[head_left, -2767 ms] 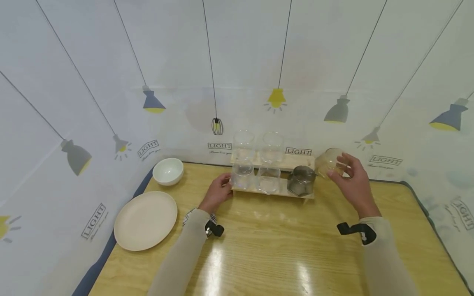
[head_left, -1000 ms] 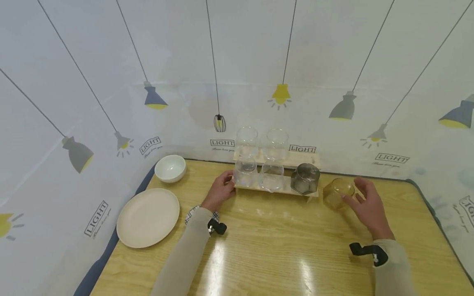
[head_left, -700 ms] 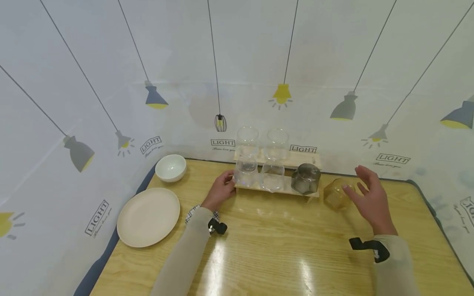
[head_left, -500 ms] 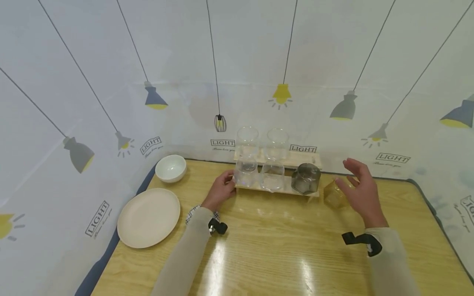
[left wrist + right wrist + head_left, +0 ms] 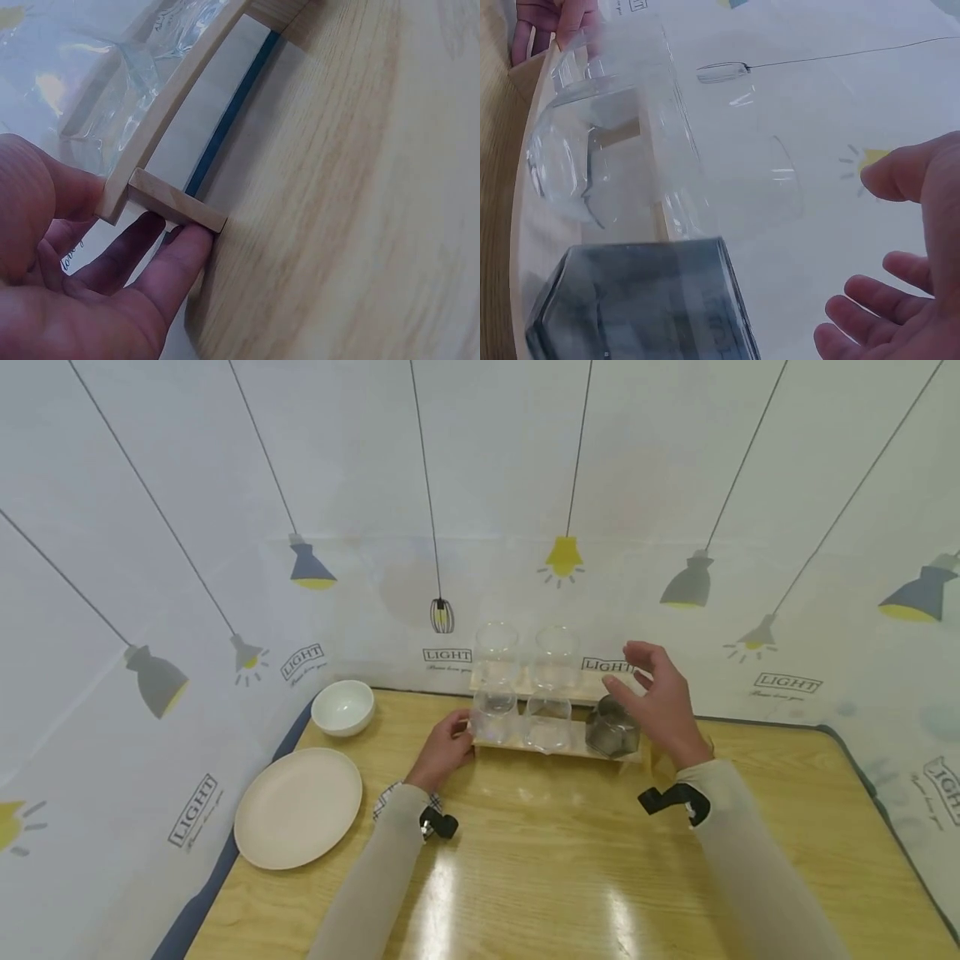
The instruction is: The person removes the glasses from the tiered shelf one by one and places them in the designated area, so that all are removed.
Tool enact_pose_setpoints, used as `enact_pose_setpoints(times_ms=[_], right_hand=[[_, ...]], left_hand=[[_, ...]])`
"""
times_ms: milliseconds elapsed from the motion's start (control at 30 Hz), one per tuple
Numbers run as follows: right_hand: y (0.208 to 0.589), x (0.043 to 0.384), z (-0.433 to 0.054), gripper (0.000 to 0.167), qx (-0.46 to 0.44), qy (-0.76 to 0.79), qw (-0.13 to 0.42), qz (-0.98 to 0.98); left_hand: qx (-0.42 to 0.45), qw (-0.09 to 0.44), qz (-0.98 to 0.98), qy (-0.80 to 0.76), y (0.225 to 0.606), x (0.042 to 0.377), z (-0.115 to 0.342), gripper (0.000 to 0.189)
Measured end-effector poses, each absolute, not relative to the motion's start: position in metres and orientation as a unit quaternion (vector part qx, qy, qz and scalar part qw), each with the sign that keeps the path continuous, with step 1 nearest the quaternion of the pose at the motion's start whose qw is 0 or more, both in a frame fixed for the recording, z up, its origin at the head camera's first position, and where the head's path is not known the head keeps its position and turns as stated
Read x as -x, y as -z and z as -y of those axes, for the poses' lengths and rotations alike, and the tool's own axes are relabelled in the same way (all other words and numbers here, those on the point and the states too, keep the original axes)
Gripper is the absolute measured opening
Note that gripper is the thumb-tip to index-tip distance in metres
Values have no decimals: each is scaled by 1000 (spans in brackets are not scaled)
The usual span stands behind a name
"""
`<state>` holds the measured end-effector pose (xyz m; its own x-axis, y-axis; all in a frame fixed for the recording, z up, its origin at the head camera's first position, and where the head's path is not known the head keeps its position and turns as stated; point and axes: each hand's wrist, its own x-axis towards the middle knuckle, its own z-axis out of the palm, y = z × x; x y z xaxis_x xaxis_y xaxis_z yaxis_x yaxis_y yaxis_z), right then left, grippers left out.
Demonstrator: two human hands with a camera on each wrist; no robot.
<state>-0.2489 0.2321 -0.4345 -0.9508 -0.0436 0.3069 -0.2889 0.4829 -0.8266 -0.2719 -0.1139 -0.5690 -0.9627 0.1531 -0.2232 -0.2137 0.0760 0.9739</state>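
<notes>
A two-tier wooden rack (image 5: 600, 683) stands at the back of the table. My left hand (image 5: 442, 750) holds its left end; in the left wrist view the thumb is at the shelf edge and the fingers are against the rack's leg (image 5: 176, 199). Two clear glasses stand on the upper tier, one of them the right clear glass (image 5: 557, 658). Below are two more clear glasses and a smoky grey glass (image 5: 611, 737). My right hand (image 5: 663, 706), holding nothing, hovers over the grey glass with fingers spread. The amber glass (image 5: 656, 763) is mostly hidden behind my right wrist.
A white bowl (image 5: 342, 708) and a large beige plate (image 5: 297, 808) sit on the left of the table. Part of a checked cloth (image 5: 384, 800) shows beside my left wrist. A wall sheet printed with lamps (image 5: 495, 560) rises right behind the rack.
The right hand set the amber glass down on the table right of the rack and let go. It then moved left, over the grey glass. The left hand stayed at the rack's end.
</notes>
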Motion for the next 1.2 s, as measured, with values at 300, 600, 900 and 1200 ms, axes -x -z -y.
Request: enact_pose_setpoints(times_ms=[300, 600, 900, 1200], right_hand=[[430, 283, -200, 72, -113, -472, 78, 871], [434, 312, -181, 87, -79, -422, 8, 903], [435, 324, -175, 93, -97, -400, -8, 911], [441, 326, -176, 91, -83, -424, -5, 902]], left_hand=[[14, 132, -723, -678, 570, 273, 116, 39], [15, 140, -721, -679, 572, 275, 117, 39], [17, 140, -717, -682, 570, 275, 116, 40], [21, 140, -716, -684, 569, 274, 115, 39]])
